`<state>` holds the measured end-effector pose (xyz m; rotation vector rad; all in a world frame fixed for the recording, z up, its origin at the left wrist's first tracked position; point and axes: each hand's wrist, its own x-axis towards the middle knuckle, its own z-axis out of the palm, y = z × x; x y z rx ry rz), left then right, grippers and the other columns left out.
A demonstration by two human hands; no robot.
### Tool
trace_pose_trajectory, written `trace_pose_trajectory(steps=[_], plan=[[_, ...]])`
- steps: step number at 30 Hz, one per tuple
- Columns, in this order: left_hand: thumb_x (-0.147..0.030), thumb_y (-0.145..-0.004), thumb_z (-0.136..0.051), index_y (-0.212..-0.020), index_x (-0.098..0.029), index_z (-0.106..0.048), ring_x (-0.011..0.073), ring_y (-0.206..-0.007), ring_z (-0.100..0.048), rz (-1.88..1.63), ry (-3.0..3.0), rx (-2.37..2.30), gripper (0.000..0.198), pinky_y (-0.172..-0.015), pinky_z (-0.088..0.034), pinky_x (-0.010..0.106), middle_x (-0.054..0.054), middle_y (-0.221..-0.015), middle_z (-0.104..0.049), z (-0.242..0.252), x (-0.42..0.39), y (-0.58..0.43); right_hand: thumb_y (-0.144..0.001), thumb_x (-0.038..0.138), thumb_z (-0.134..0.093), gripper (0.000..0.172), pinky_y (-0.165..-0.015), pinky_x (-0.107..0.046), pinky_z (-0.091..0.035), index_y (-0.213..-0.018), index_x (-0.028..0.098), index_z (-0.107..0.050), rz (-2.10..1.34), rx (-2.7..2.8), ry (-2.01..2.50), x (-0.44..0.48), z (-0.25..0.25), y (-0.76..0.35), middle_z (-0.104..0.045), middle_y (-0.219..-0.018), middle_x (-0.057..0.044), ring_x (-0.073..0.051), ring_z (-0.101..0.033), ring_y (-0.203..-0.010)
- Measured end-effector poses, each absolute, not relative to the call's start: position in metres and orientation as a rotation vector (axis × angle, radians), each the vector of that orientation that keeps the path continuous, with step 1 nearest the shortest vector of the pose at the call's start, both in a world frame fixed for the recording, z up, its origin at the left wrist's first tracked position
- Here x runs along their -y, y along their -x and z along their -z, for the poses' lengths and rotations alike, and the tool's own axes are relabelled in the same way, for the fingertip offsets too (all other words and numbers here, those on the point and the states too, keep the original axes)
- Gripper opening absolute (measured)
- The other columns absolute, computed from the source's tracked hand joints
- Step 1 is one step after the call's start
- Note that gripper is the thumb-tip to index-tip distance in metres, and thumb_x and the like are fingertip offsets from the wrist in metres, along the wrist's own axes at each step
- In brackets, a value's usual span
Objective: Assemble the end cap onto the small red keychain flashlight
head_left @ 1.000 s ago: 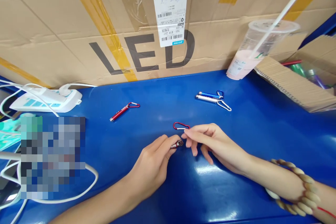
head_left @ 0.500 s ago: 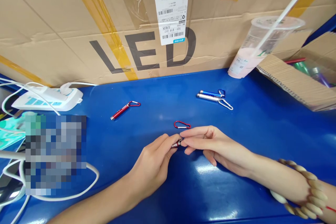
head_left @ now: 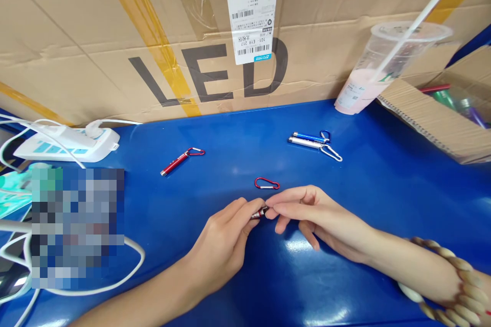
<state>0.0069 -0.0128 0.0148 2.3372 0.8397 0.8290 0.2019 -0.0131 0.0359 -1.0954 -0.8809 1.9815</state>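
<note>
My left hand [head_left: 226, 237] is closed around a small red penlight [head_left: 258, 213], and its fingers hide most of the barrel. Only the end facing right shows, with some silver and dark parts. At that end, the thumb and forefinger of my right hand [head_left: 307, 209] are pinched together; whatever lies between them is too small or hidden to make out. The other right fingers hang loosely. Just above the hands lies a loose red carabiner clip [head_left: 267, 184]. Farther left is a red penlight with a clip [head_left: 174, 164]. A blue penlight [head_left: 310, 137] and a silver penlight [head_left: 307, 142] rest side by side.
A large cardboard box [head_left: 161, 10] stands along the back of the blue table [head_left: 215, 163]. At right are a cup with a straw [head_left: 360, 87] and an open carton [head_left: 429, 117]. A power strip [head_left: 92, 148] and white cables [head_left: 134, 271] occupy the left.
My right fingertips have shifted very slightly right and down, and a little more of the penlight's end shows. The view has moved slightly; the things on the table lie as before.
</note>
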Motion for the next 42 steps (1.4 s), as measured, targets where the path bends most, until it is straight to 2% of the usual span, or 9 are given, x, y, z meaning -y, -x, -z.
trace_pose_trajectory(steps=[5,11,16,25,32,42], plan=[[-0.003,-0.092,-0.036,-0.117,-0.012,-0.049,0.0117,-0.062,-0.045,-0.827,-2.341,-0.836,0.029,-0.058,-0.044,0.021,0.001,-0.075,-0.050,-0.0147,0.0128,-0.0070,-0.071,0.024,-0.074,0.014,-0.029,-0.008,-0.041,-0.083,0.019,-0.076,-1.983,0.898,1.041,0.0135,-0.0339,-0.2026,-0.073,-0.078,-0.004,-0.013,-0.069,-0.064],[-0.005,-0.093,-0.035,-0.119,-0.014,-0.047,0.0129,-0.064,-0.047,-0.813,-2.339,-0.844,0.030,-0.060,-0.046,0.023,0.002,-0.077,-0.051,-0.0129,0.0129,-0.0064,-0.076,0.034,-0.069,0.019,-0.028,-0.008,-0.039,-0.079,0.016,-0.076,-1.981,0.932,1.092,0.0140,-0.0363,-0.2024,-0.071,-0.070,-0.005,-0.013,-0.067,-0.061],[-0.006,-0.093,-0.034,-0.123,-0.019,-0.044,0.0134,-0.064,-0.048,-0.808,-2.316,-0.850,0.034,-0.059,-0.046,0.023,0.002,-0.078,-0.052,-0.0118,0.0127,-0.0055,-0.074,0.023,-0.067,0.016,-0.029,-0.011,-0.043,-0.087,0.017,-0.075,-2.001,0.908,0.994,0.0154,-0.0387,-0.2049,-0.073,-0.091,-0.008,-0.013,-0.067,-0.060],[-0.003,-0.092,-0.036,-0.118,-0.013,-0.048,0.0123,-0.063,-0.047,-0.817,-2.325,-0.837,0.030,-0.059,-0.045,0.022,0.002,-0.077,-0.052,-0.0134,0.0124,-0.0063,-0.077,0.032,-0.069,0.017,-0.027,-0.008,-0.041,-0.080,0.016,-0.075,-1.995,0.950,1.040,0.0146,-0.0384,-0.2026,-0.073,-0.084,-0.007,-0.010,-0.065,-0.053],[-0.004,-0.092,-0.035,-0.121,-0.017,-0.045,0.0130,-0.064,-0.047,-0.827,-2.327,-0.843,0.033,-0.058,-0.045,0.023,0.001,-0.078,-0.051,-0.0111,0.0119,-0.0069,-0.076,0.023,-0.066,0.015,-0.028,-0.010,-0.044,-0.085,0.016,-0.075,-1.993,0.910,0.987,0.0154,-0.0367,-0.2044,-0.073,-0.085,-0.007,-0.011,-0.066,-0.053],[-0.004,-0.093,-0.036,-0.121,-0.016,-0.045,0.0122,-0.065,-0.046,-0.828,-2.310,-0.832,0.032,-0.060,-0.044,0.022,0.001,-0.079,-0.050,-0.0115,0.0128,-0.0059,-0.077,0.022,-0.067,0.013,-0.028,-0.008,-0.045,-0.085,0.016,-0.075,-1.995,0.898,0.963,0.0146,-0.0354,-0.2034,-0.073,-0.083,-0.006,-0.009,-0.065,-0.051]])
